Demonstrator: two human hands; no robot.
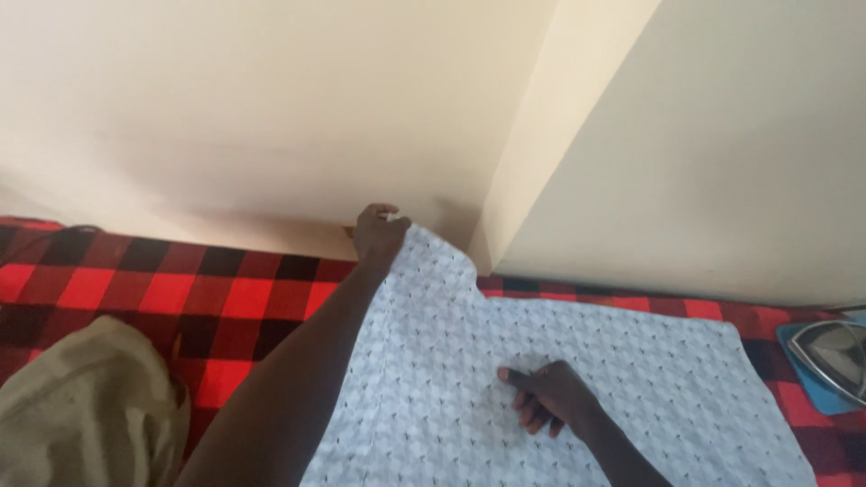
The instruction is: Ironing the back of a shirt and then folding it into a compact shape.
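Pale blue cloth (577,379) under right hand (550,397), far corner pinched by left hand (379,230)

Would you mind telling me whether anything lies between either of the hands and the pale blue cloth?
Nothing visible does. The left hand grips the cloth at its far corner by the wall, and the right hand rests directly on its middle.

No packages, labels, signs or screens show here — none on the bed; none on the walls.
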